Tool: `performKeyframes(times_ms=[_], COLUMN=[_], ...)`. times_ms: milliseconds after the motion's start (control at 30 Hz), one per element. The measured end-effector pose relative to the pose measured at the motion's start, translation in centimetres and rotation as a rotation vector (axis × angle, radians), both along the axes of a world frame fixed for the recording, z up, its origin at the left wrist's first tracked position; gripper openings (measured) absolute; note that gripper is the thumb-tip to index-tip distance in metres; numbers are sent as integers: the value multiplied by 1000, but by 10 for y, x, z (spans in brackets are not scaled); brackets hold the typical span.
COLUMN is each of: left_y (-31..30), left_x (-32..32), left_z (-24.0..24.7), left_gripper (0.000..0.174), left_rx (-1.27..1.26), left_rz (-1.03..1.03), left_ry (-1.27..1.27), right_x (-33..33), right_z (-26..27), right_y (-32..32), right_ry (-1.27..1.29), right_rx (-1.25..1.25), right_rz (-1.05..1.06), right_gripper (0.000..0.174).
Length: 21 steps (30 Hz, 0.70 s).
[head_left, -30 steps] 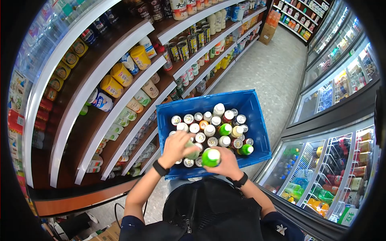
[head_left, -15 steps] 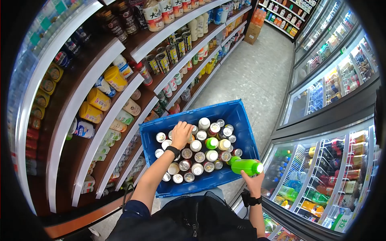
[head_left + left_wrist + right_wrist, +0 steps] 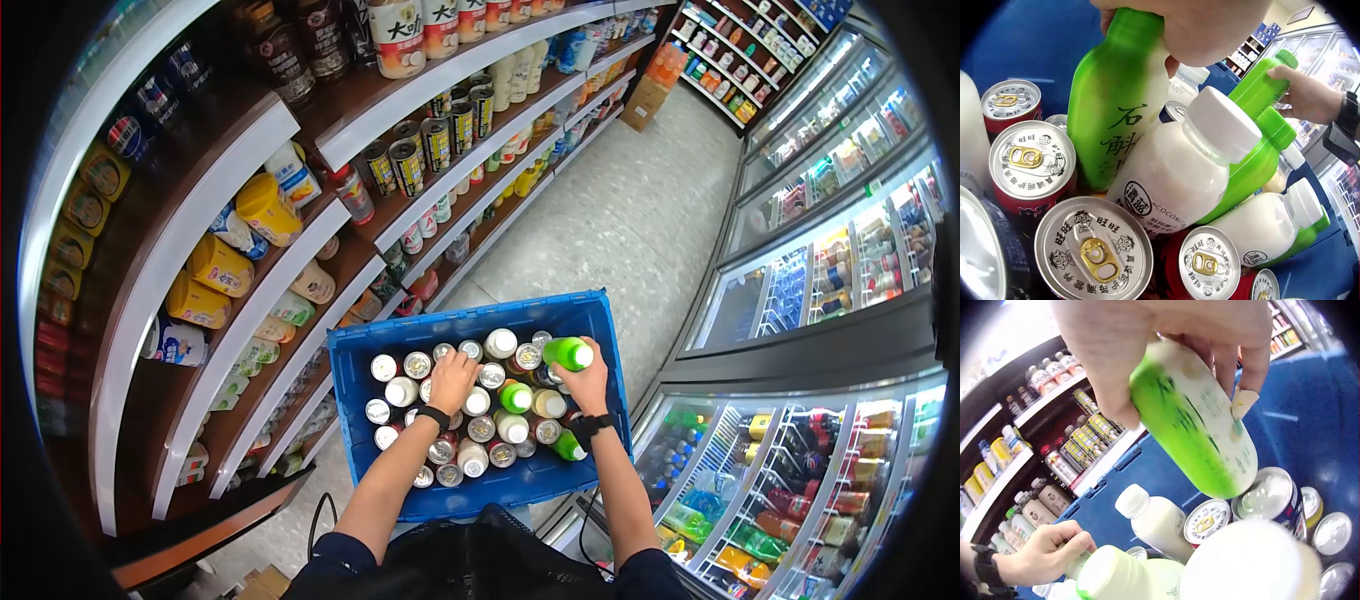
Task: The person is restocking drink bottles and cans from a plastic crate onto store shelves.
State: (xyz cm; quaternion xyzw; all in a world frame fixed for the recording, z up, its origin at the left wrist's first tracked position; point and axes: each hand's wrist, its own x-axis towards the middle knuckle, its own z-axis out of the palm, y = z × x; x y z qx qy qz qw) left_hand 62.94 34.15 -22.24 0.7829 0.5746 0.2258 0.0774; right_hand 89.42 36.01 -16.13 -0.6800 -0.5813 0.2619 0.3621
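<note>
A blue crate (image 3: 345, 400) full of upright drink cans and bottles stands before me. My left hand (image 3: 455, 382) reaches down into its left-middle part. In the left wrist view its fingers grip the top of a green-and-white bottle (image 3: 1113, 106) standing among red cans (image 3: 1032, 156). My right hand (image 3: 585, 382) holds another green bottle (image 3: 1191, 425) over the crate's far right part. In the right wrist view that bottle tilts, its base just above the can tops. White-capped coconut bottles (image 3: 1179, 169) stand between the hands.
Shelves (image 3: 240, 160) of cans, cups and bottles rise on the left. Glass-door coolers (image 3: 780, 480) line the right side. A grey floor aisle (image 3: 620, 220) leads away between them, with a cardboard box (image 3: 645, 105) farther back.
My right hand has carried its green bottle from the crate's front, out over its right edge, then back to the far right part. The left hand has moved away from the front.
</note>
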Motion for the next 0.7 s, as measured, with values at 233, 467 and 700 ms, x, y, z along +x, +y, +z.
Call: performKeyframes(times_ms=[233,467,700], left_y=[-9,-74,-144], left_x=[-7,-56,-96], left_z=[28,75,96], left_gripper=[39,38,15], left_rx=[-209,-256,-217], left_rz=[12,108,297], left_ry=[-155,-300,-304], right_x=[2,-2,-4], right_z=[-27,-75,-60], right_y=[60,70,67], right_ry=[54,-134,-218], right_rx=[-46,-207,-139], right_rz=[-7,47,74], right_gripper=[63,60,57])
